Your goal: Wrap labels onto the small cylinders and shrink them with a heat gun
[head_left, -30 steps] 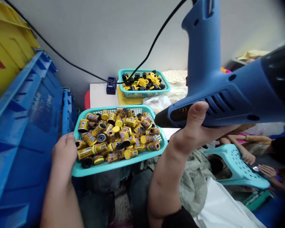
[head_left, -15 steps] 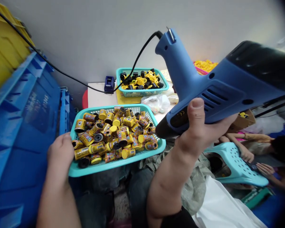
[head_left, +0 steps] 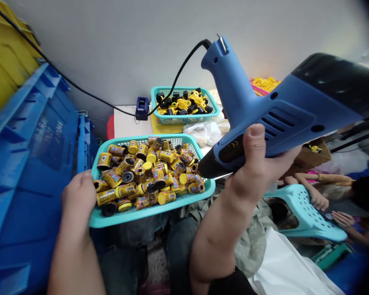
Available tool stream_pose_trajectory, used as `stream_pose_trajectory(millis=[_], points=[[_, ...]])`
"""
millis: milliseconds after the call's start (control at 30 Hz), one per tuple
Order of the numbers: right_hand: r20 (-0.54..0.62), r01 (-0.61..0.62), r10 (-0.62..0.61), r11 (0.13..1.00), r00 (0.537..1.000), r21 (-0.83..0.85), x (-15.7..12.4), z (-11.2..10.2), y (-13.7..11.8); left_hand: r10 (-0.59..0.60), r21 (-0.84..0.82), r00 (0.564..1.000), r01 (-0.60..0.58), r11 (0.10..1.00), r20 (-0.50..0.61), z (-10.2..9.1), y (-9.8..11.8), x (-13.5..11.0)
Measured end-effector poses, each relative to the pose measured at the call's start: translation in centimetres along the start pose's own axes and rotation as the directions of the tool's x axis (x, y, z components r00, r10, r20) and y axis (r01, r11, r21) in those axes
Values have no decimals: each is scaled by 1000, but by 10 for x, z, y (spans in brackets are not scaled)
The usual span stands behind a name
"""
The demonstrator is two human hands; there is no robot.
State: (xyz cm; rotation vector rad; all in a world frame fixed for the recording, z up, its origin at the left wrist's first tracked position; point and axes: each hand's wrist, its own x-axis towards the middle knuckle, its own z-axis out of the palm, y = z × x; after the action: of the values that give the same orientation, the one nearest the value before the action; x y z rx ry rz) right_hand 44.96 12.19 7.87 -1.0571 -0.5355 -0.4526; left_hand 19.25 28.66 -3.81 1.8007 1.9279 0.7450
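Blue plastic glue gun (head_left: 279, 110) clenched in the right hand (head_left: 258, 172), black nozzle (head_left: 207, 167) tipped toward the teal basket (head_left: 150, 218) the left hand (head_left: 78, 200) clasps.

Workshop: plastic crates (head_left: 27, 164), parts baskets (head_left: 147, 214)

The left hand (head_left: 78, 200) sits low and curled, while the right hand (head_left: 255, 174) is raised, thumb up.

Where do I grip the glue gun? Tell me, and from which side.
Take the handle of the glue gun from the cord end, wrapping the hand around it: it juts out narrow and clear, away from the black nozzle by the right hand.
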Motion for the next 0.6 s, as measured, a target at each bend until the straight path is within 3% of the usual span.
stream_pose_trajectory(millis=[167, 300, 433, 600], points=[[34, -55, 53, 997, 998, 61, -3, 4, 1, 33, -14, 999, -32, 999, 6, 2, -3, 2], [-4, -44, 44, 997, 999, 64, -4, 4, -3, -24, -47, 1000, 24, 999, 5, 5, -6, 3], [98, -74, 72, 997, 993, 15, -4, 0, -7, -18, -38, 999, 20, 999, 29, 2, 1, 0], [217, -70, 69, 998, 974, -4, -6, 0, -5, -107, 4, 992, 107, 994, 62, -4, 18, -6]])
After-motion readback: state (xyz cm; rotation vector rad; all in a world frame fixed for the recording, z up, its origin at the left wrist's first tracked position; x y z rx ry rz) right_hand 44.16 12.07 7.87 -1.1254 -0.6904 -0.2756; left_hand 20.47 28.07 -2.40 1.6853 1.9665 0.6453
